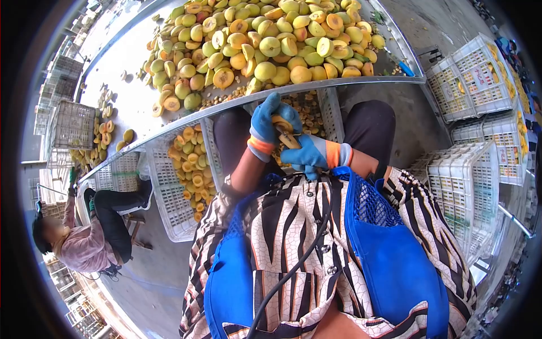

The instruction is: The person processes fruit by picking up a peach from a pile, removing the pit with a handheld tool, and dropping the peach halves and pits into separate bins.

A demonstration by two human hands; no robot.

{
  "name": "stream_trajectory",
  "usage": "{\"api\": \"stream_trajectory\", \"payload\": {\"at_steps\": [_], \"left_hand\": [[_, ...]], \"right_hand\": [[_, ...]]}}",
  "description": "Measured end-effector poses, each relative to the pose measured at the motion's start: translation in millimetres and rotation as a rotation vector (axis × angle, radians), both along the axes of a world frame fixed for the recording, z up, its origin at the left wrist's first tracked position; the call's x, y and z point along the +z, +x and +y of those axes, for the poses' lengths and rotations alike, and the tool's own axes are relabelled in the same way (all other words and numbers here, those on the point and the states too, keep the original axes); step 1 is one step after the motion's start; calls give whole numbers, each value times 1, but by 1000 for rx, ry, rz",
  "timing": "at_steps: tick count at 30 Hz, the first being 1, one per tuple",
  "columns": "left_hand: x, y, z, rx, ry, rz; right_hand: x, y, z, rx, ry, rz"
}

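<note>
My left hand, in a blue glove with an orange cuff, is closed around an apricot just in front of the metal table's edge. My right hand, gloved the same way, grips a short tool with a tan, wooden-looking handle. Its tip points at the apricot and is hidden by the fruit and fingers. Below both hands, between my knees, a crate holds pits and small pieces. Beyond them, a large heap of whole and halved apricots covers much of the table.
At my left stands a white crate of apricot halves. Stacked crates and another crate are on my right. A blue-handled tool lies in the table's corner. Another person sits at the far left.
</note>
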State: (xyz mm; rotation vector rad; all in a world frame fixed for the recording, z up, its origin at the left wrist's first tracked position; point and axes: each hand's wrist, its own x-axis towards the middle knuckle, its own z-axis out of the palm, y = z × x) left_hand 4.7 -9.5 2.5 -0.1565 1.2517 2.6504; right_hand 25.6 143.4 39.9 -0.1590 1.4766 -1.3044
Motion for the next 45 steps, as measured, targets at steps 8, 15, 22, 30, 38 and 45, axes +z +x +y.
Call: {"api": "stream_trajectory", "payload": {"at_steps": [8,15,22,30,38,45], "left_hand": [[-8,-2,9,-421,594,39],[23,-7,-27,73,-427,94],[12,35,-184,724,-1013,0],[-11,-51,-177,610,-1654,146],[-30,-115,-122,431,-1963,-71],[-38,-115,-130,288,-1899,164]], "right_hand": [[-50,-12,26,111,-594,-876],[-32,-32,52,-15,-148,-375],[-102,-35,35,-100,310,299],[-150,-40,34,20,451,757],[-168,-43,41,-8,552,694],[-173,-42,33,29,533,808]]}}
